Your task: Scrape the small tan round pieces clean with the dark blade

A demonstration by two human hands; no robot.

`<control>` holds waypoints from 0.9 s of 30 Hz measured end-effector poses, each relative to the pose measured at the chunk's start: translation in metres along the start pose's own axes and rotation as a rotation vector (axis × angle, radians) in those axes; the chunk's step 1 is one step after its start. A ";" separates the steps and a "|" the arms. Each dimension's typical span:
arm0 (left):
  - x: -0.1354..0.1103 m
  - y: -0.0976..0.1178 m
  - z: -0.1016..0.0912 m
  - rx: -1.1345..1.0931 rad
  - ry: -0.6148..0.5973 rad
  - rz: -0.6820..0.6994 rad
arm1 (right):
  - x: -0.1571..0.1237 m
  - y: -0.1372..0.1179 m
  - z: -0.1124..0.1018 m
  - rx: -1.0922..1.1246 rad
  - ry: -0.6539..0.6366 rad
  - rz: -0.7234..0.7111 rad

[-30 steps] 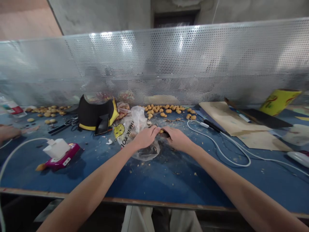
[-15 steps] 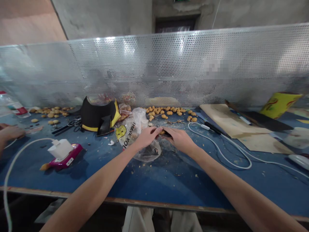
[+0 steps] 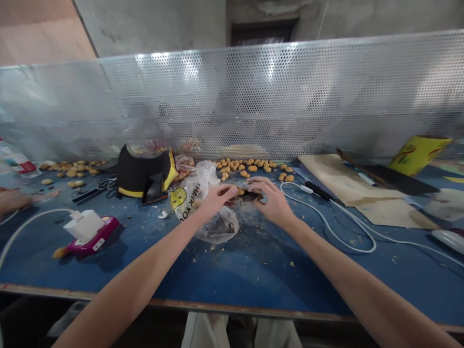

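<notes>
Just beyond the middle of the table, my left hand (image 3: pixel 219 199) is closed, thumb and fingers pinching a small yellow-brown lump (image 3: pixel 240 192). It resembles the round lumps lying at the back, though its kind is unclear. Facing it, my right hand (image 3: pixel 272 200) curls its fingers around a dark thin piece (image 3: pixel 253 195) that meets the lump; most of this piece is hidden. Under and left of my hands lies a crumpled clear plastic bag (image 3: pixel 188 195) printed "THANK YOU" with a yellow smiley. Pale crumbs dot the blue tabletop (image 3: pixel 246 270) around it.
Several yellow-brown lumps (image 3: pixel 252 167) lie along the perforated metal screen (image 3: pixel 217 106). A black-and-yellow holder (image 3: pixel 139 174), scissors (image 3: pixel 108 184) and a magenta power strip (image 3: pixel 92 241) stand left. White cable (image 3: pixel 369 241) and cardboard (image 3: pixel 337 181) lie right. Another person's hand (image 3: pixel 12 200) is at far left.
My right hand has opened its grip slightly and moved a little away from my left, so the lump between them shows more. The view has shifted slightly.
</notes>
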State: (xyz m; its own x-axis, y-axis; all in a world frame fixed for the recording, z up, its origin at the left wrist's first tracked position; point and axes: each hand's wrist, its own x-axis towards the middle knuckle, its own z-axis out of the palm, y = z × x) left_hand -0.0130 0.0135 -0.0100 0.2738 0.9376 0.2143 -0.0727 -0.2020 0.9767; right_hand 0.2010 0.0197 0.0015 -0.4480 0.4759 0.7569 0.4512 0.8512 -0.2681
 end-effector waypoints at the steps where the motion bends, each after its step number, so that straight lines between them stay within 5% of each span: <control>1: 0.000 -0.001 0.001 -0.030 0.016 -0.008 | 0.000 0.001 -0.001 -0.002 0.024 -0.015; 7: 0.002 -0.010 0.004 -0.189 0.108 -0.063 | 0.001 0.001 -0.008 -0.114 0.093 -0.117; 18: 0.003 -0.015 0.007 -0.247 0.009 0.009 | 0.001 -0.003 -0.001 -0.260 -0.007 -0.036; 27: 0.008 -0.015 0.003 -0.315 0.175 0.021 | 0.001 0.004 -0.002 -0.263 0.022 -0.050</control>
State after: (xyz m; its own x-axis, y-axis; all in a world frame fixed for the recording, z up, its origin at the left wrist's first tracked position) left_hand -0.0071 0.0227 -0.0226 0.1032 0.9739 0.2024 -0.3763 -0.1501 0.9143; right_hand 0.2038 0.0230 0.0017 -0.4591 0.4274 0.7788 0.6154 0.7852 -0.0681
